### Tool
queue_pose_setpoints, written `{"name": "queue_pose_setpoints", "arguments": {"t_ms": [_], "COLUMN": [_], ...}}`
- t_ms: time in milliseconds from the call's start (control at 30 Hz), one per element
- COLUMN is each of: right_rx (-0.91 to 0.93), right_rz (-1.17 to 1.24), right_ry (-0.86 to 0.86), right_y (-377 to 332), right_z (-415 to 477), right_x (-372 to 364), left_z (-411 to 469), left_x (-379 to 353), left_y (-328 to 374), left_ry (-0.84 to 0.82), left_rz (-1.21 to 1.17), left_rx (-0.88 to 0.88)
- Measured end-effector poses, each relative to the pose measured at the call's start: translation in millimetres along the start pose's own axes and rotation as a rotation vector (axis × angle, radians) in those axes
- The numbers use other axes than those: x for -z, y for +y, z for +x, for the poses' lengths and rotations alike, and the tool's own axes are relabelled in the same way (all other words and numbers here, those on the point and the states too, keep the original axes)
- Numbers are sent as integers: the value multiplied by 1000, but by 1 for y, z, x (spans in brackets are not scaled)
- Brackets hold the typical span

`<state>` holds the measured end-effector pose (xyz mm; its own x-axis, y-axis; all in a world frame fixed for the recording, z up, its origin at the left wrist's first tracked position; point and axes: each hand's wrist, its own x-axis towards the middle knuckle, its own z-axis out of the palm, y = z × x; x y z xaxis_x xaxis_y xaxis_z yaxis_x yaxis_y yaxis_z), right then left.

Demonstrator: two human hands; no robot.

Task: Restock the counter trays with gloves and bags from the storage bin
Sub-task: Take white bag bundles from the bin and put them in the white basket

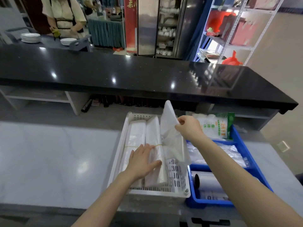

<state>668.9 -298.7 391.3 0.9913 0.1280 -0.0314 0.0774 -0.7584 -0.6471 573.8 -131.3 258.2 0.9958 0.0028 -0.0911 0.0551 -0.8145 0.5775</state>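
your left hand (141,158) is pressing flat-fingered on bag bundles (153,145) in the white tray (122,141), frame centre; your right hand (188,126) is pinching a bag stack (170,128).

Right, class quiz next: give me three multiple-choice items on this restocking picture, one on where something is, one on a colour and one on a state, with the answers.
1. Where does the left hand rest?
A. on the black countertop
B. on the grey worktop
C. on the bag bundles in the white tray

2. What colour is the bin on the right of that tray?
A. blue
B. red
C. green

3. How is the bag pack in the right hand?
A. lying flat in the tray
B. pinched and lifted upright over the tray's right side
C. rolled round a tube

Answers:
1 C, its straight fingers lie flat on the bundles.
2 A, its walls are plainly blue.
3 B, finger and thumb pinch its edge while it stands up above the tray.
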Motion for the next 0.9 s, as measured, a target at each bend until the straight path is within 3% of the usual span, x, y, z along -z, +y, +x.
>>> {"name": "queue_pose_setpoints", "arguments": {"t_ms": [167,233,367,467,533,633,767,900], "right_rx": [36,43,89,127,148,139,49,-160], "right_rz": [66,121,271,410,476,622,759,684], "right_ry": [52,51,26,-52,-97,-122,-68,-42], "right_y": [-10,-14,-25,-38,-47,-55,-44,-2], "right_z": [-2,-5,-13,-19,-20,-18,-21,-40], "right_x": [40,55,73,68,57,35,-9,-74], "left_z": [7,9,8,9,9,11,6,-5], "left_x": [0,5,31,58,75,99,123,104], "left_y": [7,15,34,40,39,34,14,-6], "left_ry": [-59,6,157,109,43,15,216,237], "left_rz": [56,-23,-681,-1156,-1345,-1339,-1220,-875], "left_rx": [68,88,225,363,370,281,198,182]}}
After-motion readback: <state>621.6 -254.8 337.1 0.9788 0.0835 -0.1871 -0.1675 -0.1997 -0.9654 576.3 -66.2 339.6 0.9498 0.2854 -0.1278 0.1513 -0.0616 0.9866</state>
